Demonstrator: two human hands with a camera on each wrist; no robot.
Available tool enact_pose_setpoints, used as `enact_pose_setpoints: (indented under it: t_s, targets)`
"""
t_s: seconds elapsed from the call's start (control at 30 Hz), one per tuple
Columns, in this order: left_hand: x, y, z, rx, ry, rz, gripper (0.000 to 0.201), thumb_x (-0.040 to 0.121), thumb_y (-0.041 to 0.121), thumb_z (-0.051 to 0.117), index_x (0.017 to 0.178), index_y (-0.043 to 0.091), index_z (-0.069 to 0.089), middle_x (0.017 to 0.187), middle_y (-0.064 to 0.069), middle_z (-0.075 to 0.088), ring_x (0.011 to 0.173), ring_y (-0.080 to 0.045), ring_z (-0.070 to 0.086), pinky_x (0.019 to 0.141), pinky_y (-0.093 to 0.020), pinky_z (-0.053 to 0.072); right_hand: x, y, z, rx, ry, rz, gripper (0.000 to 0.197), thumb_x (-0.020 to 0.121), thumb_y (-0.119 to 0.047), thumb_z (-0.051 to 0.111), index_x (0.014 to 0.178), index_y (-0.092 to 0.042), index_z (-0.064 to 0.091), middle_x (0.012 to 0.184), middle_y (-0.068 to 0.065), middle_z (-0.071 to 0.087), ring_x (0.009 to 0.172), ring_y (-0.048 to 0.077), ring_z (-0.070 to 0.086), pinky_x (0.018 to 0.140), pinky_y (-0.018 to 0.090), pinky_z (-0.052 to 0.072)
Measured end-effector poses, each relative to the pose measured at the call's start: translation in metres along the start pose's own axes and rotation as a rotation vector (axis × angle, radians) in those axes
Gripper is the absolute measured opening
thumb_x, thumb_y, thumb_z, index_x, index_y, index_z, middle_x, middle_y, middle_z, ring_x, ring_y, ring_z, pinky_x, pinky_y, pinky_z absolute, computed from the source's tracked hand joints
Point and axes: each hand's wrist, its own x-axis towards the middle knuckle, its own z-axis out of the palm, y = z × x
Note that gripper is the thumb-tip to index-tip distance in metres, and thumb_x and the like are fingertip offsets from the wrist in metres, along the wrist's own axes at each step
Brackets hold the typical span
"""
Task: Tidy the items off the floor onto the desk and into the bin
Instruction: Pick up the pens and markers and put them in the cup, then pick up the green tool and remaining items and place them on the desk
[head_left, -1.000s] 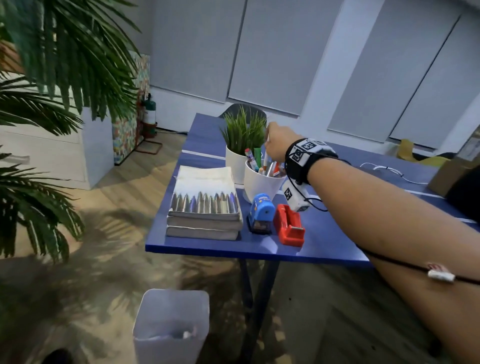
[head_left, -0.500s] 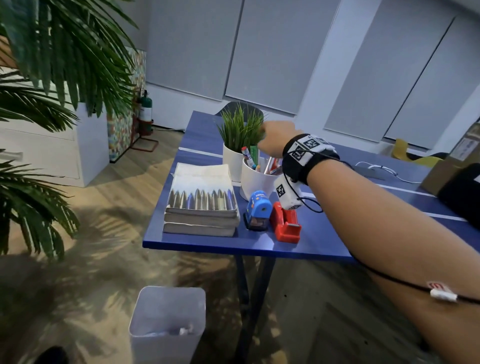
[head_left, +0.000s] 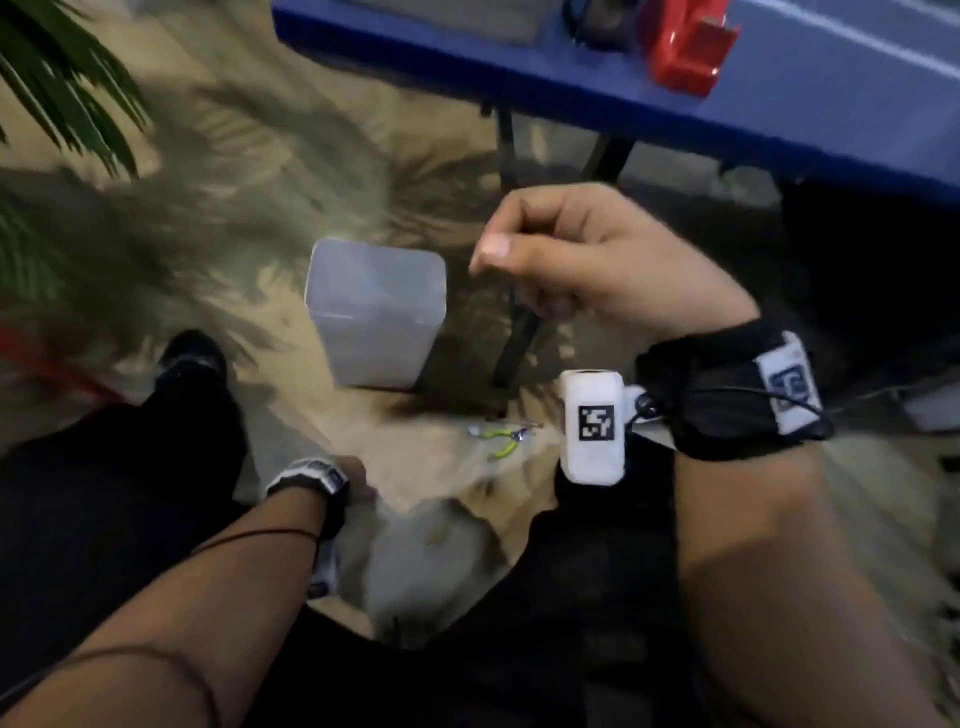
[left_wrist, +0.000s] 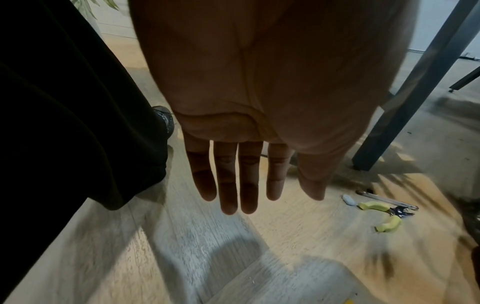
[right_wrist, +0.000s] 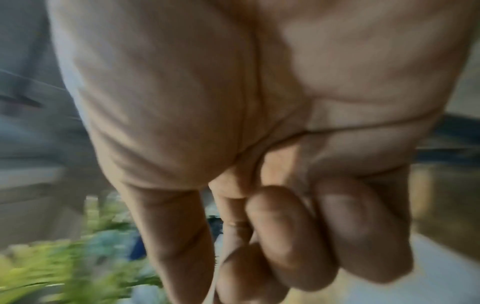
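The floor (head_left: 431, 467) of pale wood-look planks fills most of the head view, crossed by blurred leaf shadows. At the far right runs the blue surface (head_left: 571, 67), its near edge slanting down to the right, with dark legs (head_left: 506, 145) going down to the floor under it. On that surface near its edge stands a red tape dispenser (head_left: 685, 41). A green palm plant (head_left: 62, 78) hangs in at the far left.

The bin (head_left: 376, 312), a pale translucent box with rounded corners, stands on the floor in front of the surface's near edge, left of the leg. Dark trouser legs (head_left: 104, 493) and a dark shoe (head_left: 189, 358) lie to its near left.

The right hand (head_left: 597, 270) hangs in the air right of the bin, fingers loosely curled toward the thumb; nothing shows in its grasp, though the wrist view is blurred. The left hand (left_wrist: 254, 123) hangs low over the floor with fingers (left_wrist: 228, 185) straight and slightly spread, holding nothing.

On the floor, nearer than the bin and right of the left hand, lie small pliers with yellow-green handles (left_wrist: 381, 216), splayed apart. Just beside them lie a thin silvery tool (left_wrist: 384, 199) and a small white object (left_wrist: 348, 199), too small to identify.
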Motion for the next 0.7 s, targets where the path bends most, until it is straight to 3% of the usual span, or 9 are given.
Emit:
enact_pose_setpoints:
  t_s: [0.07,0.13,0.23,0.33,0.37,0.47,0.6,0.67,0.7]
  targets:
    - [0.026,-0.011,0.013,0.047,-0.032,0.013,0.070,0.080,0.071,0.048,0.109,0.013,0.073,0.117,-0.009,0.071,0.106,-0.030,0.068,0.094,-0.040,0.054,0.009,0.065,0.015,0.071,-0.062,0.187,0.017,0.103,-0.018,0.061,0.097,-0.006,0.070,0.061,-0.005,0.052,0.053,0.010,0.042,0.045,0.016,0.030]
    - [0.034,-0.013,0.017,0.110,-0.071,0.029,0.067,0.081,0.072,0.049,0.099,0.013,0.073,0.110,-0.009,0.071,0.099,-0.030,0.068,0.091,-0.040,0.054,0.023,0.125,0.018,0.126,-0.045,0.394,0.019,0.103,-0.020,0.060,0.091,-0.011,0.070,0.057,-0.006,0.049,0.048,0.009,0.037,0.042,0.017,0.027]
    - [0.013,0.001,0.006,0.099,-0.049,0.034,0.059,0.084,0.068,0.050,0.076,0.012,0.066,0.089,-0.009,0.069,0.081,-0.029,0.067,0.080,-0.037,0.056,0.038,0.217,0.018,0.150,0.104,0.682,0.023,0.103,-0.023,0.060,0.082,-0.016,0.068,0.057,-0.004,0.046,0.041,0.007,0.034,0.038,0.018,0.026]
    - [0.019,0.006,0.013,0.104,-0.081,0.026,0.066,0.071,0.075,0.043,0.057,0.012,0.056,0.069,-0.006,0.065,0.064,-0.026,0.062,0.068,-0.034,0.054,0.040,0.296,0.021,0.135,0.297,0.918,0.023,0.097,-0.024,0.062,0.075,-0.018,0.065,0.054,-0.004,0.043,0.041,0.011,0.035,0.040,0.018,0.026]
    - [0.016,0.011,0.014,0.104,-0.104,0.035,0.061,0.077,0.070,0.043,0.054,0.014,0.052,0.068,-0.007,0.062,0.061,-0.025,0.056,0.067,-0.034,0.051,0.037,0.326,0.023,0.151,0.362,0.984,0.024,0.096,-0.023,0.062,0.072,-0.018,0.063,0.050,-0.004,0.043,0.040,0.013,0.035,0.041,0.018,0.027]
    - [0.014,0.024,0.015,0.109,-0.108,0.006,0.055,0.101,0.052,0.046,0.062,0.013,0.051,0.066,-0.007,0.052,0.056,-0.021,0.045,0.064,-0.032,0.041,0.024,0.403,0.037,0.280,0.451,1.108,0.035,0.098,-0.023,0.060,0.064,-0.016,0.054,0.043,-0.002,0.044,0.040,0.018,0.039,0.041,0.023,0.030]
    - [0.036,0.029,0.034,0.079,-0.124,-0.045,0.059,0.103,0.053,0.042,0.064,0.010,0.050,0.057,-0.005,0.041,0.048,-0.021,0.033,0.059,-0.032,0.034,0.004,0.465,0.068,0.621,0.639,1.178,0.042,0.109,-0.018,0.039,0.067,-0.014,0.043,0.040,-0.002,0.044,0.028,0.011,0.041,0.034,0.016,0.033]
    - [0.041,0.035,0.041,0.090,-0.156,-0.048,0.052,0.105,0.048,0.043,0.079,0.006,0.061,0.070,-0.007,0.053,0.058,-0.024,0.045,0.062,-0.032,0.039,-0.005,0.490,0.092,0.684,0.640,1.218,0.036,0.105,-0.012,0.039,0.070,-0.014,0.046,0.053,0.001,0.051,0.044,0.014,0.051,0.045,0.021,0.043]
    - [0.048,0.037,0.047,0.104,-0.176,-0.038,0.048,0.104,0.046,0.046,0.095,0.004,0.067,0.086,-0.010,0.062,0.071,-0.027,0.055,0.068,-0.033,0.044,-0.008,0.504,0.105,0.682,0.604,1.243,0.030,0.102,-0.013,0.044,0.073,-0.013,0.052,0.062,0.004,0.054,0.055,0.019,0.054,0.055,0.026,0.047]
